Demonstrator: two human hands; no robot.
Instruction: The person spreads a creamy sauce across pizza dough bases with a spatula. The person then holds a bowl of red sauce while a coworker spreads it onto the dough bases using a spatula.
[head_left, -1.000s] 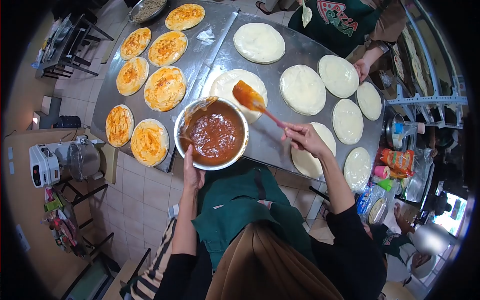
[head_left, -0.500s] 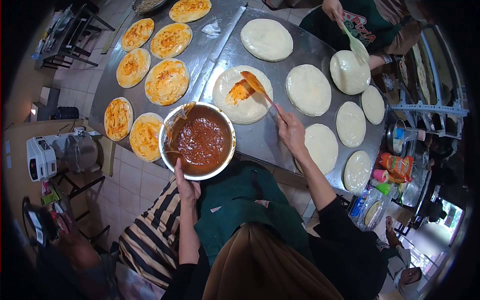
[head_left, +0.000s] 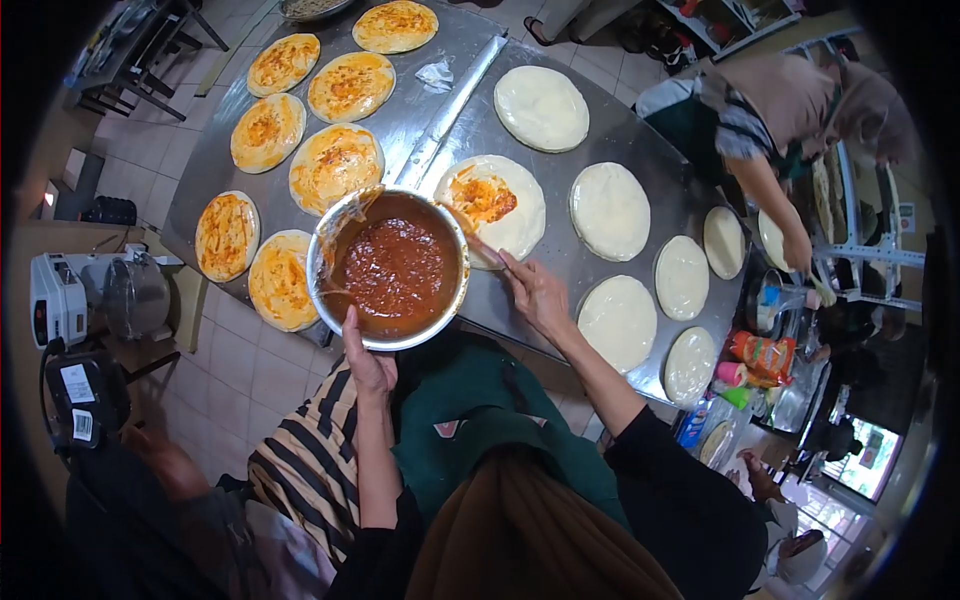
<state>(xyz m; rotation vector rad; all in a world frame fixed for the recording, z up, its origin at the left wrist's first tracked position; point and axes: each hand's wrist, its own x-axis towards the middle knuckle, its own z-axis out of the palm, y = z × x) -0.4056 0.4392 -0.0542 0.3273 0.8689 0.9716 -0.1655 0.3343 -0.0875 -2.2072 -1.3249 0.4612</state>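
Observation:
A metal bowl (head_left: 458, 285) of red-brown sauce (head_left: 398, 268) is held up by my left hand (head_left: 368, 362), its thumb at the near rim. My right hand (head_left: 538, 298) grips the handle of a spatula (head_left: 478, 236), whose orange-coated blade is beside the bowl's right rim. Just behind lies a pale dough round (head_left: 520, 222) with an orange-red smear of sauce near its middle. Several plain dough rounds (head_left: 610, 211) lie to the right. On the left are several rounds (head_left: 335, 165) coated with orange sauce.
The metal table (head_left: 450, 135) spans the view. A co-worker (head_left: 765, 130) at the back right reaches toward a dough round with a brush-like tool. Packets and a pink cup (head_left: 732, 374) stand at the right. Another person (head_left: 150, 520) is at lower left, near a black device (head_left: 82, 395).
My right hand has drawn the spatula off the dough toward the bowl; a sauce smear now shows on that dough. The co-worker has moved right, taking one dough round off the table.

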